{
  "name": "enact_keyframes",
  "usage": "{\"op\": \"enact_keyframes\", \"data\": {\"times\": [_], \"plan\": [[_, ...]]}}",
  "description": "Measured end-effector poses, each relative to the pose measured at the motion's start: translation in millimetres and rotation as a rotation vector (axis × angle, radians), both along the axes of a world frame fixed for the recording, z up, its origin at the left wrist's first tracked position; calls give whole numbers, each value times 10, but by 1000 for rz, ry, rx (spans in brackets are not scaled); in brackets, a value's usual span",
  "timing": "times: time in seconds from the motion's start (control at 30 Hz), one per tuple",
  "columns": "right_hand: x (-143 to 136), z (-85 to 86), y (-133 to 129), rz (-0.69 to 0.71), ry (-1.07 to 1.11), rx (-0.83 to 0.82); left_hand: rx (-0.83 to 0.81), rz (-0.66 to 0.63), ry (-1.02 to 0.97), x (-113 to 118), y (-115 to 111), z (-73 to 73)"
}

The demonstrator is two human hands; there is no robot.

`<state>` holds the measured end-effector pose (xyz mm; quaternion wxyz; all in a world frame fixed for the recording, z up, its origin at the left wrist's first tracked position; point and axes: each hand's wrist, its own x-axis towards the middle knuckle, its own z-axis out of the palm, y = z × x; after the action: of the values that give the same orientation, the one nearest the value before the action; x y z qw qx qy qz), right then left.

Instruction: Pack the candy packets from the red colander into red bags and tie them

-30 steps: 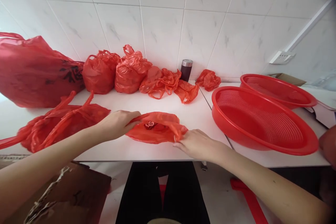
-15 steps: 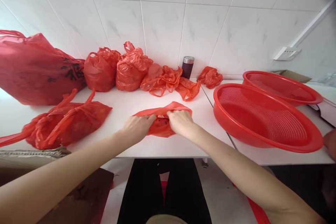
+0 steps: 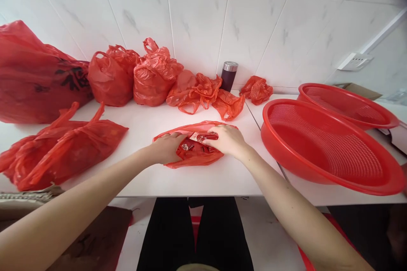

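Note:
In front of me a thin red plastic bag (image 3: 195,161) lies on the white table, its mouth spread wide. Small red printed packets (image 3: 187,145) show inside it. My left hand (image 3: 167,148) grips the bag's left edge, fingers curled over the rim into the mouth. At the right side of the mouth, my right hand (image 3: 228,139) is closed on one small red and white packet (image 3: 199,137), with thumb and fingers around its right end. The fingertips of my left hand are partly hidden by the bag.
Several filled red bags (image 3: 110,78) line the wall at the left, and a knotted one (image 3: 70,148) lies nearer. A dark flask (image 3: 228,77) stands behind crumpled bags (image 3: 227,103). Two red colanders (image 3: 318,156) occupy the right. A cardboard box (image 3: 28,201) is at lower left.
The bag's mouth has been pulled wider and its packets now show. My right hand has gone from the bag's rim to a packet; my left hand has shifted slightly left.

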<state>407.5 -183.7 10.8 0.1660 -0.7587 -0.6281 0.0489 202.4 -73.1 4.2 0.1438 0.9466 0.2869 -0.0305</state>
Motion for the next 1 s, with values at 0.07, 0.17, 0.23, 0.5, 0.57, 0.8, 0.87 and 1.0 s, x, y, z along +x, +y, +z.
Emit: {"op": "enact_keyframes", "data": {"times": [0.07, 0.17, 0.23, 0.5, 0.57, 0.8, 0.87, 1.0], "plan": [[-26, -107, 64, 1, -20, -12, -69, 2, -54, 11, 9, -15], [-45, -236, 129, 27, 0, 39, -188, 61, -125, -2, 13, 17], [-64, -291, 141, 94, 54, 132, -309, 85, -191, -26, 16, 55], [-212, -340, 47, 229, 336, 423, -810, 162, -450, -146, 37, 153], [-217, -320, 16, 250, 441, 445, -923, 179, -476, -152, 32, 154], [-190, -270, -87, 248, 797, 436, -1032, 195, -558, -107, -41, 173], [-192, -261, -107, 235, 823, 470, -1051, 199, -559, -91, -62, 191], [-203, -243, -138, 254, 873, 524, -1113, 181, -563, -76, -79, 211]]}}
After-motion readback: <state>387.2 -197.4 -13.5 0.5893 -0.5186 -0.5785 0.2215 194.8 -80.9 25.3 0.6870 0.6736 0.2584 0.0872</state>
